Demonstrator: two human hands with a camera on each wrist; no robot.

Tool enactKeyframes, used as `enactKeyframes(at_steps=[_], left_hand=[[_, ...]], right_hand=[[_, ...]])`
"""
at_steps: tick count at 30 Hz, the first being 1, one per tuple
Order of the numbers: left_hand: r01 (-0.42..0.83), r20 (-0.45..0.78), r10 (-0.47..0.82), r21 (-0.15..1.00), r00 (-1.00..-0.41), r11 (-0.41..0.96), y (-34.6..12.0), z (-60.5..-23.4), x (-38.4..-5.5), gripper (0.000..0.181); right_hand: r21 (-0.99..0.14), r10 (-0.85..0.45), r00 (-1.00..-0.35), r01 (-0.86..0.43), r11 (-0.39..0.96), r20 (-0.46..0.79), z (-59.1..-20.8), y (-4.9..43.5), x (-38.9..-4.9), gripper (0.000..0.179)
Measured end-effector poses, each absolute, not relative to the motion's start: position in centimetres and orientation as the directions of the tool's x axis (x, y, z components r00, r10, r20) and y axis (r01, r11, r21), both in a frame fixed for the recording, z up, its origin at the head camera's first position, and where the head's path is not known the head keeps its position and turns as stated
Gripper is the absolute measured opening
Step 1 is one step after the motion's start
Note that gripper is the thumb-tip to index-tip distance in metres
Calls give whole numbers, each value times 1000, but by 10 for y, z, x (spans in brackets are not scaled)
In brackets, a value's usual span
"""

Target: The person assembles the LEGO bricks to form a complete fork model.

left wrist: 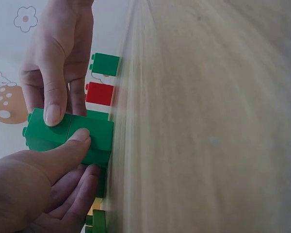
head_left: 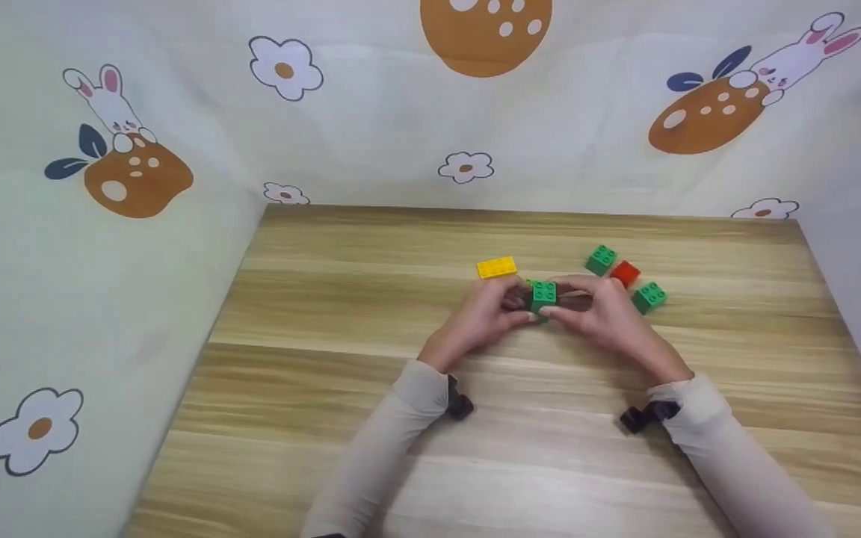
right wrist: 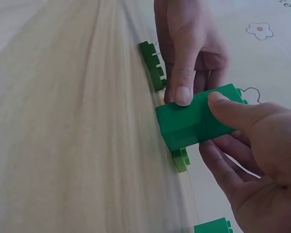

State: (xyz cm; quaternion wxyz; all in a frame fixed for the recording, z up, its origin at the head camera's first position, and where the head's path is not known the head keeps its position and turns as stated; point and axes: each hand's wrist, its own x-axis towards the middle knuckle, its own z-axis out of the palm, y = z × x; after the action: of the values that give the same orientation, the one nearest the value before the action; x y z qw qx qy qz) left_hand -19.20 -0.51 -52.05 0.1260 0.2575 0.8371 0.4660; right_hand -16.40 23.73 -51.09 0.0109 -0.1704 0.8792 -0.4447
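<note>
As seen from the head camera, comprises first a stacked pair of green plastic blocks, held over the far part of a wood-grain table (head_left: pixel 520 471): one upper square green plastic block (head_left: pixel 544 294), with four round studs on top, set flush on a lower square green plastic block (right wrist: pixel 180 128). Gripped at the upper block by the right hand (head_left: pixel 606 314), with thumb on the near face and fingers behind; gripped likewise at the lower block by the left hand (head_left: pixel 484 308), with thumb close to the seam. Cannot tell whether touching the table underneath. Just beyond the left hand, includes a rectangular yellow plastic brick (head_left: pixel 496 267) with studs upward. In the right wrist view, adds a long green studded brick (right wrist: pixel 153 67) and a light-green studded brick (right wrist: pixel 181 162), partly hidden behind the held pair. Beyond and beside the right hand, lists a slanting row of three: a far green four-stud block (head_left: pixel 601 259), a red plastic block (head_left: pixel 625 273) in the middle, and a near green four-stud block (head_left: pixel 650 297). Also to be noted: pale long sleeves (head_left: pixel 382 442), small dark wrist cameras (head_left: pixel 460 406), and a pale wall covering (head_left: pixel 371 134) printed with flowers, rabbits and orange fruit.
</note>
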Motion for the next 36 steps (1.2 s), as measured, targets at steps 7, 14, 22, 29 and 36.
enactKeyframes(at_steps=[7, 14, 22, 29, 36], left_hand=[[323, 27, 553, 835, -833, 445, -5, -518, -191, 38], [342, 29, 561, 819, -827, 461, -6, -515, -191, 40], [382, 61, 586, 811, -808, 442, -6, -518, -192, 41], [399, 77, 578, 796, -812, 455, -16, -516, -194, 43], [417, 93, 543, 751, -835, 513, -32, -516, -191, 43]], right_hand=[[-776, -353, -935, -253, 578, 42, -518, 242, -166, 33], [-782, -356, -934, -245, 573, 32, -519, 242, -166, 37], [-784, -346, -938, -238, 573, 32, -521, 242, -166, 36], [-782, -342, -939, -242, 575, 39, -522, 245, -165, 36], [-782, -327, -944, -237, 577, 45, -522, 245, -164, 37]])
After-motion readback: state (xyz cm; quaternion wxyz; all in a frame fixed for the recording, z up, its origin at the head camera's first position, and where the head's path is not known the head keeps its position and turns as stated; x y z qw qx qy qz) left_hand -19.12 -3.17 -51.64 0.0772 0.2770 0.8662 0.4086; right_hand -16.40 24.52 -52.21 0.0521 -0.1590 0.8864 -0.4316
